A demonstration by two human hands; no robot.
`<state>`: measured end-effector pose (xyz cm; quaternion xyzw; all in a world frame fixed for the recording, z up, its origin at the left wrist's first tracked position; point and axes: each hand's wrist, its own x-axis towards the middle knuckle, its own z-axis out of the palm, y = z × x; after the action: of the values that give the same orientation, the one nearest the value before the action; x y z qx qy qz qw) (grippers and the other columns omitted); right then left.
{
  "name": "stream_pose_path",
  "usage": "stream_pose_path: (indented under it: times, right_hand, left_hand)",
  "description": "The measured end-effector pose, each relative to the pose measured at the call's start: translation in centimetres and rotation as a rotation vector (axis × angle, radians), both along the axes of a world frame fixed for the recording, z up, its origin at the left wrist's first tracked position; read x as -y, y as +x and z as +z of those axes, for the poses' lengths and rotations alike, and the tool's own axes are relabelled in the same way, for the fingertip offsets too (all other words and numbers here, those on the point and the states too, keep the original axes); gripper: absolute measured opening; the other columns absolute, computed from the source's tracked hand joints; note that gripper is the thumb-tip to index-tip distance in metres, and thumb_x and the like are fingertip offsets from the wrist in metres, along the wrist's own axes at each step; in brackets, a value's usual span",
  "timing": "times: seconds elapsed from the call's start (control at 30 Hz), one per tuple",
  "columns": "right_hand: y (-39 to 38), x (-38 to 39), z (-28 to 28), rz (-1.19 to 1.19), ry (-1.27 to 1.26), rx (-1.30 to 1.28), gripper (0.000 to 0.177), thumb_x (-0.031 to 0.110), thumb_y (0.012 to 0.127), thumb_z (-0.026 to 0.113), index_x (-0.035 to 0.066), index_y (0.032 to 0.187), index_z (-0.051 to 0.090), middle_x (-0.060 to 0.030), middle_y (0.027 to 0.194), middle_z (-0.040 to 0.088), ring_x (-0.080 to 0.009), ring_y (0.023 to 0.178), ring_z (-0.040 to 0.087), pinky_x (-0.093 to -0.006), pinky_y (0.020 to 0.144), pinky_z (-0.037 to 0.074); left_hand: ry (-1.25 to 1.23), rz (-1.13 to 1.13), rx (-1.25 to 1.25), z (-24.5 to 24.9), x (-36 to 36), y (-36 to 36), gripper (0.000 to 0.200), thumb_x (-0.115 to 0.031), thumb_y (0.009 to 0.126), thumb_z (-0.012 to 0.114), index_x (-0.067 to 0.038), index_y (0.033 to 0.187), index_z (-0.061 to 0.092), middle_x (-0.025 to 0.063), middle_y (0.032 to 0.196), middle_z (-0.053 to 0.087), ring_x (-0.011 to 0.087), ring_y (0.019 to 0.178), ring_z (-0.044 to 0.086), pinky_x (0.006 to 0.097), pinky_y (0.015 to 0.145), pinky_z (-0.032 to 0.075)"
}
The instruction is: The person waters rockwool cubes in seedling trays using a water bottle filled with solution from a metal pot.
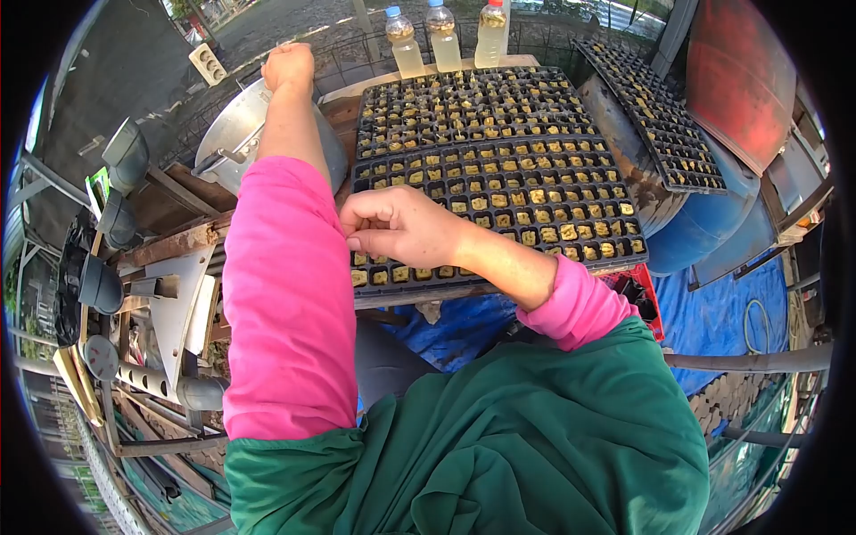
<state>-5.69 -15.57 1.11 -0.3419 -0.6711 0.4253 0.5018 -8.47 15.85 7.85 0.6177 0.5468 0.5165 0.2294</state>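
My left hand [290, 66] is stretched forward above the far rim of a metal pot [234, 134], its fingers curled in and what they hold, if anything, hidden. Thumb and fingers of my right hand [401, 226] are pinched together over the near left corner of a black cell tray [526, 259], close beside my left pink sleeve [290, 303]. Anything between those fingertips is too small to make out. Small yellowish blocks fill the cells of this tray and of a second one [473, 107] behind it.
Three capped bottles [444, 40] of cloudy liquid stand behind the trays. Another cell tray [660, 116] lies at the right near a red barrel [740, 76] and a blue barrel [709, 218]. Grey pipe fittings [101, 285] line the left side. A blue tarp [713, 312] covers ground at the right.
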Motion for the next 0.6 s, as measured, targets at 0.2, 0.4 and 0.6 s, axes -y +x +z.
stream_pose_path:
  times: [0.2,0.4,0.6]
  right_hand:
    - [3.3,-5.2,3.3,-0.158,-0.077,0.096,0.010,0.008,0.089,0.065,0.000,0.094,0.068,-0.0058,0.082,0.069,-0.0117,0.072,0.067,-0.0266,0.068,0.056]
    - [4.9,-14.1,6.6,-0.402,-0.075,0.017,0.012,0.010,0.089,0.067,-0.001,0.090,0.070,-0.0074,0.081,0.069,-0.0136,0.068,0.067,-0.0274,0.062,0.057]
    - [0.5,-21.5,7.7,-0.488,0.003,0.151,0.016,0.019,0.089,0.069,0.004,0.087,0.070,-0.0061,0.079,0.068,-0.0139,0.069,0.065,-0.0299,0.066,0.056]
  left_hand:
    - [-0.035,-0.065,-0.080,0.5,-0.7,-0.7,0.037,-0.029,0.079,0.072,-0.007,0.109,0.071,0.0136,0.118,0.068,0.0266,0.109,0.063,0.0354,0.096,0.047]
    - [-0.110,-0.239,-0.030,2.5,-1.5,-5.6,0.041,-0.027,0.084,0.070,-0.003,0.117,0.067,0.0103,0.119,0.067,0.0229,0.102,0.060,0.0345,0.087,0.044]
    - [0.004,-0.216,-0.080,3.6,0.4,-15.9,0.051,-0.029,0.081,0.074,-0.002,0.123,0.064,0.0155,0.114,0.069,0.0240,0.105,0.064,0.0352,0.092,0.048]
